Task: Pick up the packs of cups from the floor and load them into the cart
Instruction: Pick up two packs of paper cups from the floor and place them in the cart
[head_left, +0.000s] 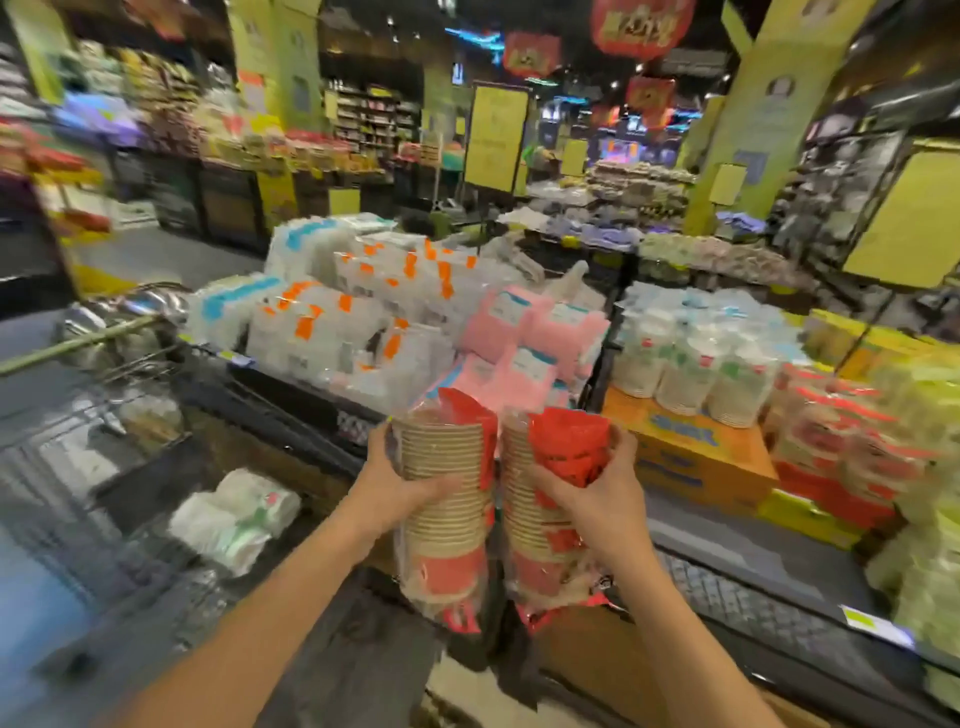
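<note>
I hold two packs of stacked brown paper cups with red wrapping upright in front of me, side by side. My left hand (402, 480) grips the left pack of cups (447, 525) around its middle. My right hand (592, 486) grips the right pack of cups (545, 499) near its red top. The wire cart (171, 415) stands to the left, its basket below and left of my left arm. A white pack with green print (234, 517) lies inside the cart. The image is blurred by motion.
A dark shelf (779, 587) runs ahead and to the right. On it are clear packs with orange labels (337, 317), pink packs (524, 338), white cups (691, 374) on an orange box (696, 462), and red and yellow packs (852, 447) at right.
</note>
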